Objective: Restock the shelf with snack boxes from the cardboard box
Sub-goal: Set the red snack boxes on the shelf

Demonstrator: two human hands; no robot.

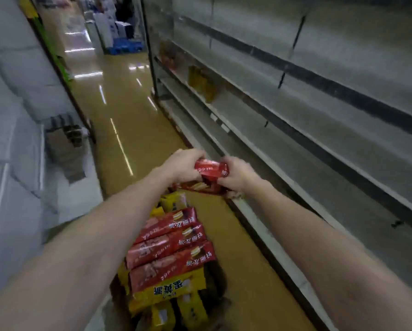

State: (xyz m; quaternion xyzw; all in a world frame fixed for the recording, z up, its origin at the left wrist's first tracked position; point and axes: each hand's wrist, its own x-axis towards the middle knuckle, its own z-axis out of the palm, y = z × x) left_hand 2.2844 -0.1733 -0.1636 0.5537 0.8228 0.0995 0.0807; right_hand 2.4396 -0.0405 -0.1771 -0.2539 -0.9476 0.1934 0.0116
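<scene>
Nearest the camera, a heap of snack boxes [169, 249] fills the cardboard box [220, 304] at the bottom centre; the cardboard shows only as a dark blurred edge around the load; long red boxes lie side by side on top, glossy, with white lettering and a biscuit picture at one end; yellow boxes [174, 290] with dark blue lettering sit under and in front of them, more yellow at the far end of the heap; both bare forearms reach forward over this load; further out, the left hand [182, 167] and right hand [236, 174] meet on one red box [211, 170], held above the floor just beside the lowest shelf edge; left fingers are curled over its top left end, right fingers wrap its right end with the thumb underneath; the box is short-faced toward the camera, red with white characters; directly below the hands more red packs [200, 187] lie low, blurred, whether on floor or shelf base cannot be told; to the right, the shelf [295, 144] runs away in grey tiers, mostly bare; far along it stand a few yellow packs [201, 83] and an orange-red one [169, 54], both blurred; the tan floor [119, 96] is shiny with light streaks; blue and white goods [114, 32] at the aisle's far end; grey blurred bulk on the left.
</scene>
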